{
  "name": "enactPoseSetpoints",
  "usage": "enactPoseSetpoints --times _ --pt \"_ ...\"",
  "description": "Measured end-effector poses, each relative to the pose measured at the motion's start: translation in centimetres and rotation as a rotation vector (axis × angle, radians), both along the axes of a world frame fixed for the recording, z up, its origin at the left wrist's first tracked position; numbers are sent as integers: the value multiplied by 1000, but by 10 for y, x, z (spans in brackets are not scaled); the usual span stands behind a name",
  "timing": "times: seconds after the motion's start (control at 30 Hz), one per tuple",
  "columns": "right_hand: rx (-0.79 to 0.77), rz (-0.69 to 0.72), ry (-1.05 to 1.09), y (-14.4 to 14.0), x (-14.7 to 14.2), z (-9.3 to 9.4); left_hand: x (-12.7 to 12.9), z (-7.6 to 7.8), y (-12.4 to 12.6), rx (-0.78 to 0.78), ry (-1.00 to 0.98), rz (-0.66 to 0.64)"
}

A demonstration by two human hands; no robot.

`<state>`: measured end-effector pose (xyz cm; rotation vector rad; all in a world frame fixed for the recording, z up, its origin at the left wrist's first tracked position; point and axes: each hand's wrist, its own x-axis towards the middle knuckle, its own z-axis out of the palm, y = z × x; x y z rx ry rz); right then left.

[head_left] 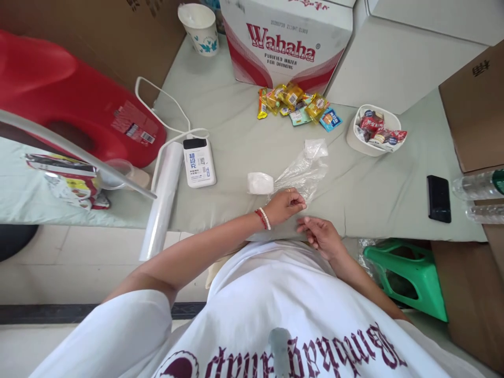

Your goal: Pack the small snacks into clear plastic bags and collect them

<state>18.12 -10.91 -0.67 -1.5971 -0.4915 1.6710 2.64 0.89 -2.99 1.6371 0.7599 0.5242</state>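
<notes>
L hand (286,203), fingers curled in, sits at the near edge of the film (300,170), can't tell if it's pinching it; R hand (323,237) just beside, loosely open w/ fingers half bent, nothing visible in it. Film = thin, clear, crinkly plastic on the smooth pale-green surface (236,131), w/ a white squarish packet (260,184) at its L & a flat white square (316,148) at its far end. Beyond: sweets (293,100) in shiny wrappers by a printed carton (285,50), rounded white tub (367,147) to R, glossy cylindrical roll (165,194) to L.
</notes>
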Motion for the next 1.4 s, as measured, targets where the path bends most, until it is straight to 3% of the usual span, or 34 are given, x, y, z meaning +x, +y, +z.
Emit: enactPoseSetpoints --times 0.13,0.33,0.63,0.8,1.07,1.4 --pt "-23 -78 165 14 -10 2 -2 -3 -1 6 -20 2" --pt "20 -160 186 21 -9 4 -8 -11 0 -67 -139 15" --pt "90 -157 56 16 -8 -2 -12 -8 -5 -4 -191 -49" --pt "142 -108 -99 20 -4 -4 -11 -8 -4 -49 -211 -48" --pt "233 -20 -32 18 -3 -2 -11 -1 2 -76 -121 -24" --pt "257 -59 -94 14 1 -5 -8 5 -5 -30 -194 -8"
